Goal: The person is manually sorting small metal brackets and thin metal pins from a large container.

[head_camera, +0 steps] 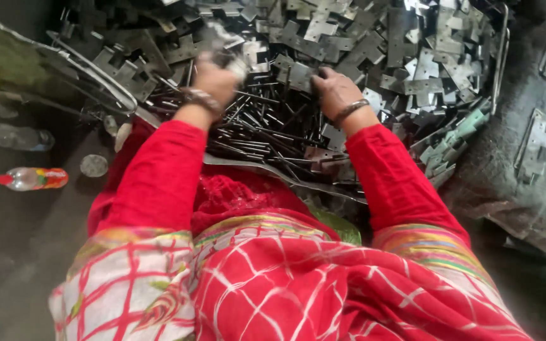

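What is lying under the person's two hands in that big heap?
Under the left hand and right hand lie thin dark metal rods beside flat grey notched metal plates. Whatever is deeper in the heap is covered.

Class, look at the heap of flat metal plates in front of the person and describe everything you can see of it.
The heap of metal plates fills the upper picture. The pieces are flat, grey, shiny sheet metal with notched, hinge-like outlines, lying jumbled and overlapping at all angles. Toward the person it meets a bundle of thin dark rods. The right hand rests palm down on plates at the heap's near edge; the left hand is lifted over it, closed around a blurred piece. A few plates lie apart on the cloth at right.
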